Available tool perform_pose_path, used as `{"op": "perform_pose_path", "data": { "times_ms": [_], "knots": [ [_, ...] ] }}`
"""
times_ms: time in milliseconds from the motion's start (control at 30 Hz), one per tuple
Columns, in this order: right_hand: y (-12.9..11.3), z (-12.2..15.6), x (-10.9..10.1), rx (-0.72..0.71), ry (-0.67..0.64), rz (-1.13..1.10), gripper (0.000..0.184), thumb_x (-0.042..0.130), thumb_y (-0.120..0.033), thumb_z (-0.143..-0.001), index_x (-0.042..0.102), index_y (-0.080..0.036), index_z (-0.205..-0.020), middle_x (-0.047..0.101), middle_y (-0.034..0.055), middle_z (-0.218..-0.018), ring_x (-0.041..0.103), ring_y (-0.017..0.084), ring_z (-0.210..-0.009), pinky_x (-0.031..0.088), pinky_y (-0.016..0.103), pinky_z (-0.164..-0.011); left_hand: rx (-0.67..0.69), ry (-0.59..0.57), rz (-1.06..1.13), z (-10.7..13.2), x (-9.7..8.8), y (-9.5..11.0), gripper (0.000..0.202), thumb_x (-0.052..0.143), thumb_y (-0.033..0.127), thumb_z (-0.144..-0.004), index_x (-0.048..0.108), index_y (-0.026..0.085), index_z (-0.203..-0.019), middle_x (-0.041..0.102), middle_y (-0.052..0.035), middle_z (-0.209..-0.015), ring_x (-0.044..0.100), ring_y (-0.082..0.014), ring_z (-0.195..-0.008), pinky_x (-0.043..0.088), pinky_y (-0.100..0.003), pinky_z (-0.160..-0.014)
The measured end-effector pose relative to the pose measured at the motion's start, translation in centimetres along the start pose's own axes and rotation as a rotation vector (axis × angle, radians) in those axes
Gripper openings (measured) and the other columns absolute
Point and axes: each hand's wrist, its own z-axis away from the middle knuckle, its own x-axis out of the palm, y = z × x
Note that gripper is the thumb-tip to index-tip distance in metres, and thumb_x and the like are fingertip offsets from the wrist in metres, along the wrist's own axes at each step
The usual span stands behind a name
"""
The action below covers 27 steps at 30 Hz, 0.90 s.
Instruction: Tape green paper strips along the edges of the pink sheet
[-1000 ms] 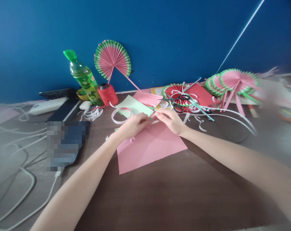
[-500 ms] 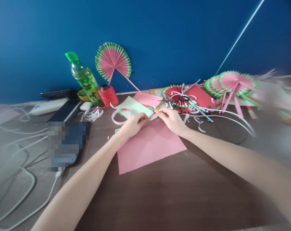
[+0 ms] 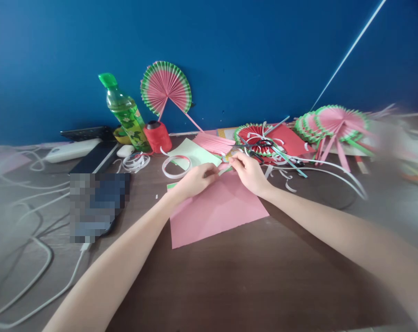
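A pink paper sheet (image 3: 215, 216) lies on the brown table, with a green strip (image 3: 172, 186) showing at its far left edge. My left hand (image 3: 197, 180) is closed with thumb and finger pinched at the sheet's far edge. Just to its right, my right hand (image 3: 249, 174) pinches the same edge, its fingertips a little apart from the left ones. Between them a narrow bit of green and pink shows. Beyond my hands lie a pale green paper (image 3: 195, 152), a pleated pink paper (image 3: 214, 142) and a tape roll (image 3: 170, 167).
A folded paper fan (image 3: 166, 87) leans on the blue wall. Left stand a green bottle (image 3: 127, 117), a red thread spool (image 3: 157, 137) and a blurred-out phone (image 3: 108, 198) with cables. Right are scissors (image 3: 264, 143), paper scraps and several more fans (image 3: 340, 122).
My right hand has shifted slightly right, widening the space between my fingertips, and more green shows there. The whole view has moved a little; the pink sheet lies much as before.
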Motion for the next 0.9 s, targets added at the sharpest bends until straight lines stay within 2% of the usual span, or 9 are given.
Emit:
{"op": "perform_pose_path", "data": {
  "times_ms": [100,200,267,400,500,767,900],
  "knots": [
    [0.3,0.0,0.1,-0.010,0.054,-0.051,0.029,0.041,-0.043,-0.090,0.048,-0.020,-0.074,0.053,0.0003,-0.068,0.051,0.013,-0.064,0.040,0.027,-0.063,-0.010,0.032,0.051,0.0,0.4,-0.3,0.017,0.047,0.032,-0.081,0.056,0.017,-0.079,0.058,0.0009,-0.073,0.051,-0.0126,-0.067,0.040,-0.026,-0.066],
    [0.2,0.1,0.2,-0.056,0.222,-0.054,0.021,0.041,-0.040,-0.091,0.050,-0.021,-0.089,0.055,0.0048,-0.088,0.053,0.015,-0.076,0.044,0.029,-0.069,-0.027,0.084,0.091,-0.1,0.8,-0.6,0.018,0.045,0.031,-0.082,0.055,0.017,-0.080,0.057,0.0014,-0.071,0.051,-0.0125,-0.066,0.040,-0.025,-0.063],
    [-0.1,0.3,0.2,-0.133,0.278,0.008,0.015,0.043,-0.035,-0.090,0.050,-0.022,-0.092,0.053,0.0056,-0.092,0.052,0.015,-0.077,0.045,0.030,-0.069,-0.035,0.129,0.108,-0.1,1.0,-0.6,0.017,0.045,0.030,-0.082,0.055,0.017,-0.080,0.057,0.0017,-0.070,0.050,-0.0119,-0.065,0.039,-0.025,-0.062],
    [-1.0,0.7,0.1,-0.322,0.104,0.092,0.011,0.046,-0.023,-0.088,0.056,-0.021,-0.085,0.056,0.0048,-0.086,0.054,0.015,-0.078,0.046,0.031,-0.070,-0.020,0.180,0.135,0.0,1.2,-0.2,0.014,0.045,0.026,-0.082,0.055,0.016,-0.078,0.059,0.0012,-0.073,0.051,-0.0111,-0.068,0.040,-0.024,-0.066],
    [-1.1,0.8,0.3,-0.338,0.017,0.101,0.014,0.046,-0.020,-0.088,0.059,-0.020,-0.084,0.060,0.0052,-0.086,0.058,0.017,-0.082,0.048,0.032,-0.073,0.002,0.176,0.150,0.0,1.3,-0.1,0.013,0.046,0.023,-0.081,0.056,0.015,-0.083,0.061,0.0003,-0.077,0.052,-0.0112,-0.070,0.041,-0.024,-0.068],
    [-0.4,0.8,0.7,-0.340,0.021,0.159,0.014,0.048,-0.018,-0.086,0.062,-0.020,-0.088,0.066,0.0057,-0.087,0.062,0.019,-0.079,0.051,0.036,-0.075,0.026,0.201,0.153,0.2,1.4,-0.2,0.019,0.049,0.019,-0.079,0.061,0.016,-0.093,0.066,-0.0022,-0.089,0.055,-0.0109,-0.071,0.044,-0.024,-0.067],
    [-0.5,0.8,0.6,-0.351,0.025,0.192,0.013,0.050,-0.017,-0.085,0.062,-0.021,-0.086,0.067,0.0060,-0.086,0.063,0.020,-0.081,0.051,0.036,-0.075,0.046,0.247,0.111,0.3,1.4,0.1,0.019,0.051,0.017,-0.079,0.066,0.017,-0.091,0.068,-0.0023,-0.092,0.056,-0.0115,-0.072,0.045,-0.025,-0.071]
  ]
}}
